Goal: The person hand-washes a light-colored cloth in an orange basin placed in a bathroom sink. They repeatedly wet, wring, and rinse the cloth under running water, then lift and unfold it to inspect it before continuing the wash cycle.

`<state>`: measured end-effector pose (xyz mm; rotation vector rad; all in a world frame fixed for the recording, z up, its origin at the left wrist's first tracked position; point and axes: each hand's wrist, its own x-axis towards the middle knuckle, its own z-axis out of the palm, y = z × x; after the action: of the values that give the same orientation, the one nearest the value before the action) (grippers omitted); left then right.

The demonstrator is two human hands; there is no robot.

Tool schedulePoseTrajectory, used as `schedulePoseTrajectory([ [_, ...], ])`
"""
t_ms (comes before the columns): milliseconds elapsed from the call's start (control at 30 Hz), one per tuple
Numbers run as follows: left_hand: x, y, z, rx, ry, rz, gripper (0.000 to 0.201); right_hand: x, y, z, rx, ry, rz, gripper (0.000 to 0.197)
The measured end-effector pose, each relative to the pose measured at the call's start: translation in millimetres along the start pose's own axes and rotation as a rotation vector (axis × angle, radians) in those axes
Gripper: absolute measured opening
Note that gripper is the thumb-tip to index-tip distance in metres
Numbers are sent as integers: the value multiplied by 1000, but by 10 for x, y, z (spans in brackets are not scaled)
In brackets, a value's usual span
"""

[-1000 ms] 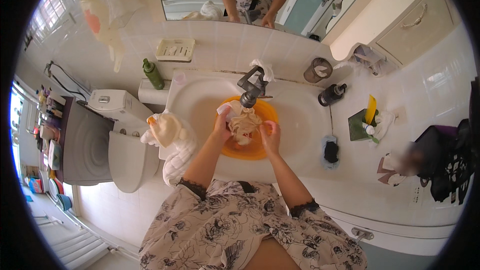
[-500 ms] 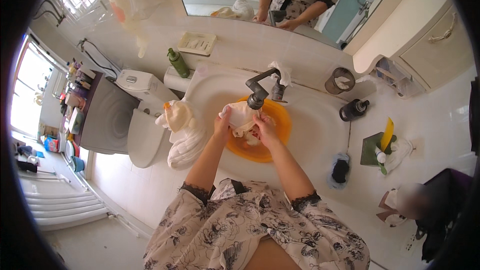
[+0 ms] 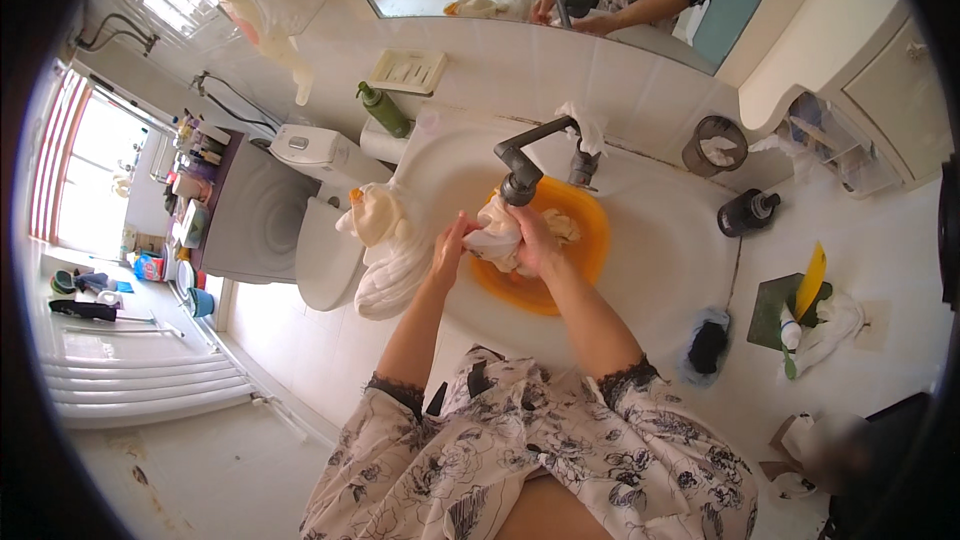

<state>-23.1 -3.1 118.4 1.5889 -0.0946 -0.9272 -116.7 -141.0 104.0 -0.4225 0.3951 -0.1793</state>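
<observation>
A bunched cream-white cloth [image 3: 496, 237] is between my hands, above the orange basin [image 3: 597, 258]; its exact kind is unclear. My right hand [image 3: 537, 242] is closed around the cloth's right side, its fingertips partly hidden under the dark faucet [image 3: 519, 175]. On the left side, my left hand [image 3: 450, 246] holds the cloth's edge, fingers nearly straight and pressed together. More pale cloth [image 3: 564, 227] lies in the basin beyond my right hand. The basin rests inside the white sink [image 3: 650, 260].
Piled white cloths [image 3: 385, 265] lie on the sink's left rim, near the toilet [image 3: 325, 255]. A green pump bottle [image 3: 383, 110] stands at the back left. To the right are a black bottle [image 3: 747, 212], a mesh cup [image 3: 714, 145] and a dark scrubber [image 3: 708, 347].
The cloth, spread between both hands before, is now bunched up. My hands have come closer together, and the whole view has shifted, moving the scene rightward.
</observation>
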Motion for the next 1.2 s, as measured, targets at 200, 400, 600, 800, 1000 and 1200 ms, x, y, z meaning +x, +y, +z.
schedulePoseTrajectory([
  [200, 88, -22, 190, 318, -230, 123, 42, 209, -193, -60, -69, -78, 106, 31],
  [400, 156, 101, 446, 323, -394, -54, 45, -19, -411, -93, 127, 37, -136, 42],
  [600, 352, 337, 304, -63, -455, -16, 33, -229, -350, -246, -75, -7, -395, 53],
  [800, 532, 338, 314, -395, -582, -16, 28, -123, 155, -581, -21, 151, -53, 50],
  [1000, 471, 408, 215, -194, -536, 89, 35, -173, 61, -474, -4, 455, -157, 37],
  [1200, 703, 92, 231, 107, -406, 72, 20, -324, -68, -445, 12, 521, -563, 34],
])
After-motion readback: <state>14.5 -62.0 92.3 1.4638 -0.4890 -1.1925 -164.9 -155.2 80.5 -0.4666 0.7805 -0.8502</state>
